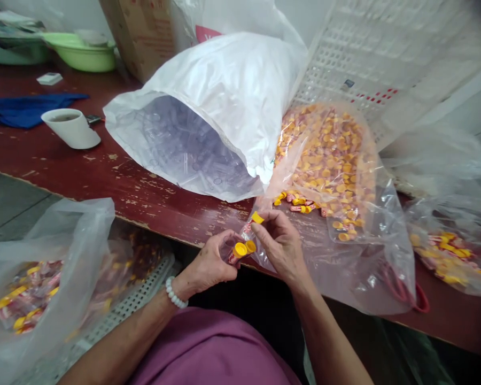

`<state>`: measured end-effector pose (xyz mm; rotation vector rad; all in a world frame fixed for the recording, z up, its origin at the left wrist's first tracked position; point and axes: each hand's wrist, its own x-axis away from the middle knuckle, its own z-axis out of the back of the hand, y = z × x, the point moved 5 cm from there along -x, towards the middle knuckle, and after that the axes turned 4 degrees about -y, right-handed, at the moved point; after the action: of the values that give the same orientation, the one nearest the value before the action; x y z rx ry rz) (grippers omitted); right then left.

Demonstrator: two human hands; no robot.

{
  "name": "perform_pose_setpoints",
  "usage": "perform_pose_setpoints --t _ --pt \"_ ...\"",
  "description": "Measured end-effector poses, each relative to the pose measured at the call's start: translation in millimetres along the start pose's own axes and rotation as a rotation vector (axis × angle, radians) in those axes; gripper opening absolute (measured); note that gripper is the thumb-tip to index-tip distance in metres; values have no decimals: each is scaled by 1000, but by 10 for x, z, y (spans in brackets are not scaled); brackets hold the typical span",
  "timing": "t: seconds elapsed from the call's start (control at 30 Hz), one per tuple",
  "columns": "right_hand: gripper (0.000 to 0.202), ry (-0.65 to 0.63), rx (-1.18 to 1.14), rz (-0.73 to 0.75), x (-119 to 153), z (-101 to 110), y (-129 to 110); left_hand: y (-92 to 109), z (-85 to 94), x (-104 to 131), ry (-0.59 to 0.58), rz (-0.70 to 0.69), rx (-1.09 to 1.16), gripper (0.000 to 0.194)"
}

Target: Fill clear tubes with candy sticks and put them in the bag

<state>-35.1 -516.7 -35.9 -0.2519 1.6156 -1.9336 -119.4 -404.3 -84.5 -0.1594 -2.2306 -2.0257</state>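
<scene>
As the yellow-capped tubes (239,250) seem light, stiff and slippery, best gripped mid-body, the left hand (208,262) clasps some, the right hand (282,246) pinches one

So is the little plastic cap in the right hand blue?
No, the little plastic cap at the fingertips of the right hand is bright yellow.
</scene>
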Motion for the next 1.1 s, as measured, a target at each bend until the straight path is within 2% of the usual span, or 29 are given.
perform_pose_setpoints --t 0.07,0.13,0.2,0.23,0.33,0.37,0.4,0.43,0.5,0.57,0.6,0.67,0.73,0.77,0.83,0.97,1.1 --pt "17 -101 135 29 69 -87 -89 43 -17 5 -16 -43 -76 38" --pt "14 -189 238 107 107 -84 -154 57 -9 11 -17 -57 -117 34" --pt "17 -171 236 174 93 10 -199 54 10 17 -16 -60 -123 34" --pt "20 -97 208 178 63 88 -205 53 18 20 -14 -63 -125 34" --pt "25 255 131 142 -43 285 -173 65 0 34 -14 -67 -194 32" --pt "25 341 142 154 -67 286 -167 74 -32 39 -27 -71 -231 32" --pt "25 368 183 187 -89 239 -170 80 -78 43 -50 -77 -263 32" --pt "26 337 250 232 -110 153 -174 79 -135 47 -86 -80 -284 34" --pt "30 182 401 317 -136 -47 -145 52 -234 49 -143 -80 -273 35" --pt "30 90 473 326 -153 -97 -26 2 -256 38 -136 -72 -202 34" --pt "27 118 492 299 -170 -21 62 -26 -230 27 -107 -65 -151 33" --pt "28 255 601 186 -230 279 281 -72 -123 4 -34 -43 -52 33" --pt "32 361 881 26 -320 634 522 -100 -7 -2 -2 9 30 36" --pt "31 317 1065 -36 -383 760 643 -103 37 3 -6 41 74 37" --pt "27 253 1168 -69 -477 954 840 -88 75 26 -51 92 188 41" --pt "30 177 1227 -83 -510 1062 1035 -38 22 62 -137 96 403 41" --pt "35 180 1284 -108 -456 1062 1057 -53 -27 70 -141 92 407 42"
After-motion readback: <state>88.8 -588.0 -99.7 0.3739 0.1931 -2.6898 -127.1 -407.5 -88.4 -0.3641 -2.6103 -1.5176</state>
